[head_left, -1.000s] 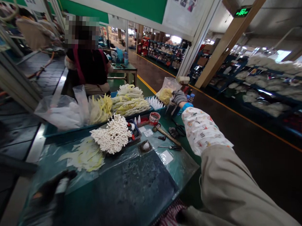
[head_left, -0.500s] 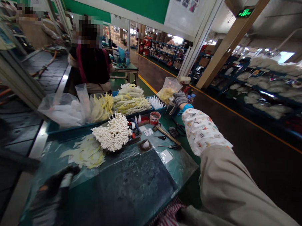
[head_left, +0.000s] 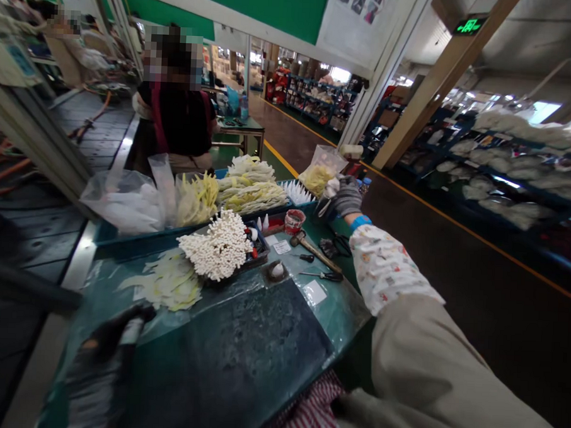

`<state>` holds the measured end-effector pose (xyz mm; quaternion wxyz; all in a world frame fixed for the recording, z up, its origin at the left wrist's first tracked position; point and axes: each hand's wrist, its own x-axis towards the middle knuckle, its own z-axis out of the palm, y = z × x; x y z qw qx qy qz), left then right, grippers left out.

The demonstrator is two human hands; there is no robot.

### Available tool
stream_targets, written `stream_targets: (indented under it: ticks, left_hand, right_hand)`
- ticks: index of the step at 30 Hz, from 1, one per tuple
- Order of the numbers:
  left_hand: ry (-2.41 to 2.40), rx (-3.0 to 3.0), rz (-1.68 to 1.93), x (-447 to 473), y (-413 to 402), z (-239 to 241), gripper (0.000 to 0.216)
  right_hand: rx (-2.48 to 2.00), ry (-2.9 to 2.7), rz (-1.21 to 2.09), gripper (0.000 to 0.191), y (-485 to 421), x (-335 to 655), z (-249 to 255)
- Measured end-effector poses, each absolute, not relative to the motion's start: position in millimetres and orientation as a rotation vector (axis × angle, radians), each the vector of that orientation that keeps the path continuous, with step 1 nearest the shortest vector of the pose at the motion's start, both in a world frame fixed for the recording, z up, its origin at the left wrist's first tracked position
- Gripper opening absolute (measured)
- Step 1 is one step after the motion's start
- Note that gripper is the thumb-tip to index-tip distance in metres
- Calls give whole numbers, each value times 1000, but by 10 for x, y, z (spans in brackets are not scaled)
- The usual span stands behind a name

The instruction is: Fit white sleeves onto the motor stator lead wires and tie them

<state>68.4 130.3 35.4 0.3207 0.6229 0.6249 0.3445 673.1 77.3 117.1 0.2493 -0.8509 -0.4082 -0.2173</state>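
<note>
My right hand (head_left: 347, 196), in a grey glove, reaches to the far right corner of the table with its fingers curled. A whitish patch shows at its fingertips, just above a dark cup-like container (head_left: 324, 209); what it grips is unclear. Beside it stands a clear bag (head_left: 321, 172) of yellowish pieces. My left hand (head_left: 112, 342), in a dark grey glove, is low at the left with thumb and finger drawn together. A white part shows at the thumb, and I cannot make out what is held. Thin pale yellow-green leaf-like pieces (head_left: 171, 281) lie just beyond it.
White-tipped sticks (head_left: 218, 246) stand bundled mid-table. Behind are a blue tray (head_left: 133, 244), yellowish strips (head_left: 251, 190) and white cones (head_left: 296, 192). A red pot (head_left: 294, 221), hammer (head_left: 319, 253) and screwdriver (head_left: 325, 275) lie near a dark mat (head_left: 246, 338). A person (head_left: 178, 121) sits beyond.
The view has shifted slightly. My right hand stays by the dark container but has turned a little, showing more of the whitish patch. My left hand keeps nearly the same pose.
</note>
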Motion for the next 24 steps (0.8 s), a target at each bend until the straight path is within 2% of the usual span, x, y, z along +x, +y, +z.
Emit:
stream_targets:
  ticks: [3,8,11,18,24]
  left_hand:
    - [1654,1603,896,709,1273,400,58]
    - [1656,1592,924,792,1227,442,53]
    - [1631,1603,936,794,1245,408,53]
    - [1683,1583,919,709,1279,353,54]
    - [1699,1581,870,745,1227,461,49]
  right_hand:
    - [-2415,-1016,-455,44,560,6686,905]
    - [-2536,-1150,-32,37,349,6473,323]
    - [-2599,-1162,78,37,415,6408,144]
    - [-2686,-1187,166,39,615,6449,156]
    - [-2741,-1167,240,39,371,6515,268]
